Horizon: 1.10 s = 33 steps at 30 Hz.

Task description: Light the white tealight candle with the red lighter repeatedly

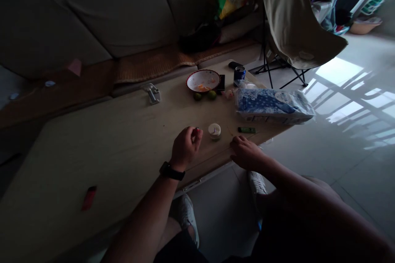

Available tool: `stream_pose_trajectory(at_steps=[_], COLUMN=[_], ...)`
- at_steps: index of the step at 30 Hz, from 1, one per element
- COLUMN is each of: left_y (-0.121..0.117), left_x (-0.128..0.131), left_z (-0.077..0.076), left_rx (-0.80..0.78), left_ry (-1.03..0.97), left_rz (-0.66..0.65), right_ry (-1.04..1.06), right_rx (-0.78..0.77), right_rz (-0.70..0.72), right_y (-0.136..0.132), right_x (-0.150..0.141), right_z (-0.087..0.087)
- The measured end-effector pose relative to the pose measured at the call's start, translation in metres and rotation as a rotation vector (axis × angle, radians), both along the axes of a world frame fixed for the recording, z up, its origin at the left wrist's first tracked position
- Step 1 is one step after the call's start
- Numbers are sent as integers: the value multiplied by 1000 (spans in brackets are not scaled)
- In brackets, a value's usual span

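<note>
My left hand (187,144) is raised over the table's front part, a dark watch (172,171) on its wrist. Its fingers are curled into a pinch; a tiny bit shows at the fingertips, too small to name. Just right of it stands a small round container (214,131) with a whitish top. My right hand (246,150) is at the table edge, fingers bent and pressed together, and what they hold, if anything, is hidden. Beside those fingers is a thin light strand (230,130). A slim green item (247,130) lies just beyond the right hand.
Farther back on the table (101,144) are a bowl (197,78), two green fruits, a blue can (239,74) and a blue plastic-wrapped pack (271,103). A grey stand (152,93) and a red item (89,198) lie leftward. A sofa and folding chair (293,24) stand behind.
</note>
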<state>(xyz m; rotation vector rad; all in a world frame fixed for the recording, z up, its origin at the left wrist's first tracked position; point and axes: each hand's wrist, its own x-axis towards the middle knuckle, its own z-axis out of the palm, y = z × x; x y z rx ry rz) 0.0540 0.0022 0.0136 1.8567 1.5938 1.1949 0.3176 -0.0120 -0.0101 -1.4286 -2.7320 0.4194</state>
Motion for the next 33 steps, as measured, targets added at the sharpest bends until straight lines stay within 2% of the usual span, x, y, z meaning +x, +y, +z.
stream_pose_trajectory(at_steps=[4,9,17,24,27,29,33], left_y=[4,11,16,16,14,14,17], left_x=[9,21,30,29,29,27,17], left_z=[-4,-7,-9,-8,-5,-3,-2], left_rx=[49,81,90,48,50,38,-114], left_ry=[200,277,310,260,194,78,-394], left_rz=[-34,-66,-83,-78,-59,-28,85], right_ry=[-9,-4,-30,-28,-29,-31,-37], right_rx=[10,10,10,29,21,18,27], right_rz=[2,-3,-21,-10,-16,-20,-21], right_y=[0,0,-1,-1,-1,-1,-1], right_x=[0,1,-1,-1,-1,-1,-1], right_z=[-1,-1,-1,-3,-3,-2,-2])
